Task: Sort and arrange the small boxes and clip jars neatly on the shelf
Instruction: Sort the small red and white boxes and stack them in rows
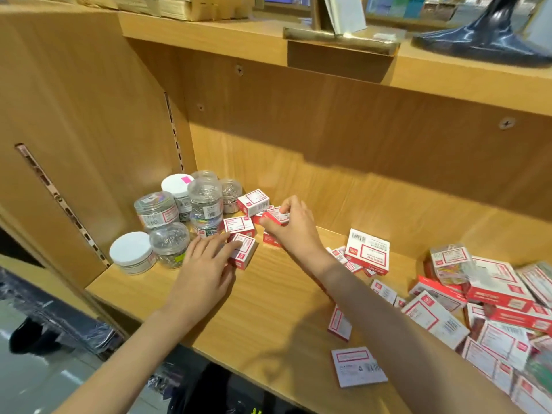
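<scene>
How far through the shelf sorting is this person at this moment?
Early on. Done: the clip jars stand grouped in the shelf's left corner. In hand: the right hand pinches a small box there, while the left hand touches another box. Left: the jumbled box pile at right.

Two hands, the left hand [206, 264] and the right hand [291, 224], are seen on one shelf [268, 294], with eight clip jars [158, 210] counted left of the grip, five small boxes [253, 202] around it, and an uncountable heap of boxes [493, 309] to its right.
</scene>
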Available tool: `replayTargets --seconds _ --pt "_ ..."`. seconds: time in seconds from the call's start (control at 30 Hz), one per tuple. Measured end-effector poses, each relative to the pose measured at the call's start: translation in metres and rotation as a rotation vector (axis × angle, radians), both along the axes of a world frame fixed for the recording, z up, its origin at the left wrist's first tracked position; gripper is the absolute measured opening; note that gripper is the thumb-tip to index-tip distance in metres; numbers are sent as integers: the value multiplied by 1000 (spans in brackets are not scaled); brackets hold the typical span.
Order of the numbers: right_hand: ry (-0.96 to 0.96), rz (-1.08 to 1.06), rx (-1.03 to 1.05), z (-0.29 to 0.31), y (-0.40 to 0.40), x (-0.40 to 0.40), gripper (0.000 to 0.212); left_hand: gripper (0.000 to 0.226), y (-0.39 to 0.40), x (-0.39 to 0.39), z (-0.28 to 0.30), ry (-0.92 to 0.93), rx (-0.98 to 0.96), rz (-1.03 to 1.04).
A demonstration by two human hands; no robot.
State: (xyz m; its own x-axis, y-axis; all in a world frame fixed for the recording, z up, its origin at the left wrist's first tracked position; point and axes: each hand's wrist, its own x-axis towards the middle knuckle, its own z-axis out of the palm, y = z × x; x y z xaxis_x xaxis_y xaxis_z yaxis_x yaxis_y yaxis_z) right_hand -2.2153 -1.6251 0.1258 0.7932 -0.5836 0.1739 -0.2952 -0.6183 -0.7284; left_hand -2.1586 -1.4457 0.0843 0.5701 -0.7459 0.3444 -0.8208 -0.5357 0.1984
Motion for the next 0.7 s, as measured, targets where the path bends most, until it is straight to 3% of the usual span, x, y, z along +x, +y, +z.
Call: replayTargets --seconds 0.2,0.4,0.53,0.6,0.7 --pt "-22 117 35 -2 12 -2 9 37 5 2 1 109 -196 -80" --pt "36 -47 -125 10 -38 -72 15 40 -4 -6 3 94 -234 -171" --pt "335 116 -298 -1 -58 -111 33 37 -21 -16 1 151 -261 -267" --pt "375 130 -311 -5 -54 -122 45 38 -29 -22 -1 154 -257 -304" --pt "320 93 -361 -7 -46 -133 38 39 -38 -32 -1 168 -243 -362"
